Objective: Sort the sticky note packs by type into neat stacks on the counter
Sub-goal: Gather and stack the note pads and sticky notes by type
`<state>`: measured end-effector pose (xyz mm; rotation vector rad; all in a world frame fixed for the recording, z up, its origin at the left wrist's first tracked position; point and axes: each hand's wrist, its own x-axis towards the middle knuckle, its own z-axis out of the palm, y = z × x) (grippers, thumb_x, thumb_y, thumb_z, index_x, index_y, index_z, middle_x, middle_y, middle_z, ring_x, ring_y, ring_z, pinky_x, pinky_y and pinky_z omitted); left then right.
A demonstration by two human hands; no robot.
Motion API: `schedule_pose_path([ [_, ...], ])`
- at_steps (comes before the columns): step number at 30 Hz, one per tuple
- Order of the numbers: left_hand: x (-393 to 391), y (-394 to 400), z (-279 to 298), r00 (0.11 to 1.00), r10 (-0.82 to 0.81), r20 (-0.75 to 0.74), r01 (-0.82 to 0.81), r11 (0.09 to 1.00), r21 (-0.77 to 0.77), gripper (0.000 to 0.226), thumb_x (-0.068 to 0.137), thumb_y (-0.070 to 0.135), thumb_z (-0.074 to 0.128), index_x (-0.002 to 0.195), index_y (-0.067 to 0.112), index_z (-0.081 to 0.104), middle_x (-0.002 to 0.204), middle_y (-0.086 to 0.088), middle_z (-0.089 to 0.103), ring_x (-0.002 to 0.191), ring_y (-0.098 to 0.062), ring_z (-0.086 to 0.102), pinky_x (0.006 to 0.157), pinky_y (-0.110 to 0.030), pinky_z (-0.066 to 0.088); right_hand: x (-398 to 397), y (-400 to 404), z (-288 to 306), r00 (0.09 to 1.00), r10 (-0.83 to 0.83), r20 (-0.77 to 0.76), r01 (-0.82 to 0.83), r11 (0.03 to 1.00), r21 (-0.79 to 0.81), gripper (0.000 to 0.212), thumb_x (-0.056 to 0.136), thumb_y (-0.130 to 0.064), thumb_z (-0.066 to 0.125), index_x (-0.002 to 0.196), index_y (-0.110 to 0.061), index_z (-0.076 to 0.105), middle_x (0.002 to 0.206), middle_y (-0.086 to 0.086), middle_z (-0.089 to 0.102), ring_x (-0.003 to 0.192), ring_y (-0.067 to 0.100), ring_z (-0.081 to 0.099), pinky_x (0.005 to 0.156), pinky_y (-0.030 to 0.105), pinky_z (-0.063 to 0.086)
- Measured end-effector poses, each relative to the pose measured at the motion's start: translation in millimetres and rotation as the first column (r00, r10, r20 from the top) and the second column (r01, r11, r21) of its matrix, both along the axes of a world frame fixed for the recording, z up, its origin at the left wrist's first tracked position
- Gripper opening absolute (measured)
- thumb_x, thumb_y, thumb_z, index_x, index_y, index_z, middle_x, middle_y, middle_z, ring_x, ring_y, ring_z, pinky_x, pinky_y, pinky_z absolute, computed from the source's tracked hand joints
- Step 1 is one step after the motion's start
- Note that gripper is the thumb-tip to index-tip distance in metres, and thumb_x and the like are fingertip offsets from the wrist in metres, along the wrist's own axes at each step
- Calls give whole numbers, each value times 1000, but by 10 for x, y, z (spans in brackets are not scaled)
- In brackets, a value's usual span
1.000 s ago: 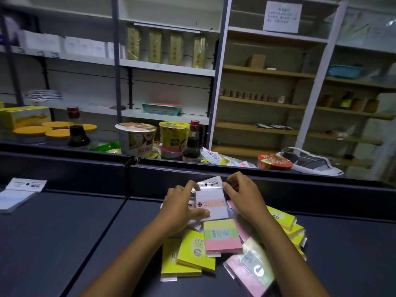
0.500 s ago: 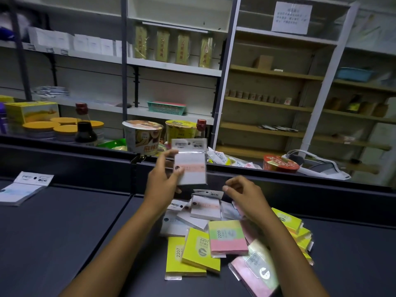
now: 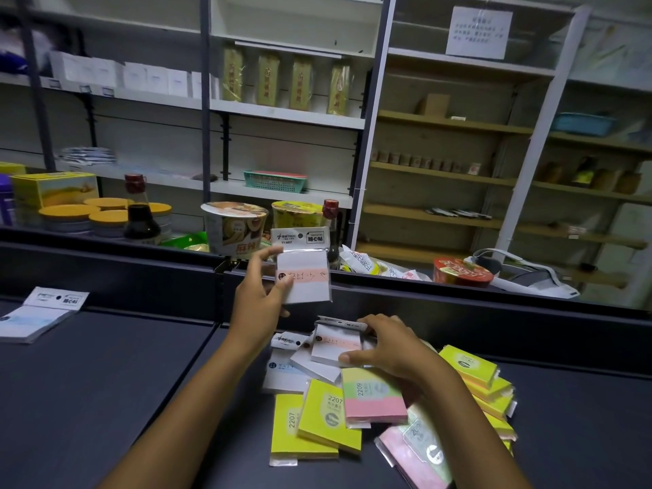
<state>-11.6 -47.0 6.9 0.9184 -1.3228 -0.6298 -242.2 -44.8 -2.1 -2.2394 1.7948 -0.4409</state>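
My left hand [image 3: 259, 298] holds a white sticky note pack with a pink band [image 3: 306, 275] upright above the dark counter [image 3: 106, 375]. My right hand [image 3: 386, 344] grips a second white pack with a pink band [image 3: 335, 347] on top of the pile. Around it lie more white packs [image 3: 285, 377], yellow packs marked 2207 [image 3: 328, 418], a green-and-pink pack marked 2209 [image 3: 374, 400], a pink pack [image 3: 412, 457] and several yellow packs [image 3: 483, 379] at the right. A small stack of white packs with a blue band [image 3: 38, 317] sits far left.
A raised dark ledge [image 3: 458, 298] runs behind the counter. Beyond it stand noodle cups [image 3: 234, 227], soy sauce bottles [image 3: 139, 213], yellow-lidded tubs [image 3: 67, 215] and a red bowl [image 3: 462, 271]. Shelving fills the background.
My left hand lifted a white pink-banded pack off the pile and holds it up. My right hand moved onto another white pack on the pile and took hold of it.
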Motion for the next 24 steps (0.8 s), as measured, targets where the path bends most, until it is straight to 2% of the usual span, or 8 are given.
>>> schedule_pose_path([
  [4,-5,-5,-8,1000,2,10,-2,1000,5,41,98,10,56,132,30,44,116,0,60,91,-16,68,54,-24,58,13,-20,-19,998,13,57,-12,999,-32,63,64,-60,83,114,-31,57,110,-9,52,110,14,44,92,32,43],
  [8,6,-14,-8,1000,24,-2,-24,1000,-3,42,97,11,58,133,30,45,113,-1,59,91,-15,68,54,-24,58,36,4,-29,973,37,227,-32,999,-24,63,60,-43,91,98,-33,42,103,-6,59,92,18,60,73,31,51],
  [11,25,-11,17,999,39,-35,-40,999,-27,45,96,11,60,135,30,48,111,5,61,89,-10,71,59,-29,61,51,49,-31,934,49,355,-36,998,-42,61,65,-27,89,100,-37,40,93,-3,69,79,18,70,67,37,61],
  [15,79,-10,28,996,76,-42,-77,997,-27,47,96,11,61,136,33,49,113,3,61,92,-10,70,66,-34,63,66,88,-3,774,47,631,-12,998,-60,59,80,-6,79,115,-41,48,94,6,69,75,18,71,51,30,57],
  [18,84,22,34,993,75,-96,-77,997,-21,49,95,10,61,137,33,50,117,-3,61,98,-14,68,67,-35,63,54,89,23,662,20,749,75,993,-93,64,85,-3,74,128,-41,46,98,9,69,82,22,72,62,36,60],
  [19,82,48,35,990,72,-125,-74,997,-12,49,95,9,62,136,34,51,118,-5,61,100,-17,69,68,-37,63,53,92,28,619,18,785,100,990,-102,66,85,-3,74,130,-42,44,98,9,71,81,20,73,64,34,60],
  [22,106,182,6,975,78,-208,-78,997,5,42,93,7,64,125,32,54,111,-4,67,100,-21,70,65,-38,63,54,151,30,512,26,858,165,978,-128,62,85,-7,75,119,-48,45,96,3,74,79,13,74,58,22,56],
  [24,177,332,-21,964,85,-251,-89,996,-5,33,91,7,67,109,32,55,104,0,70,96,-20,72,62,-35,62,61,229,28,454,34,890,204,969,-141,54,83,-10,77,108,-49,49,98,4,73,83,16,75,65,32,61],
])
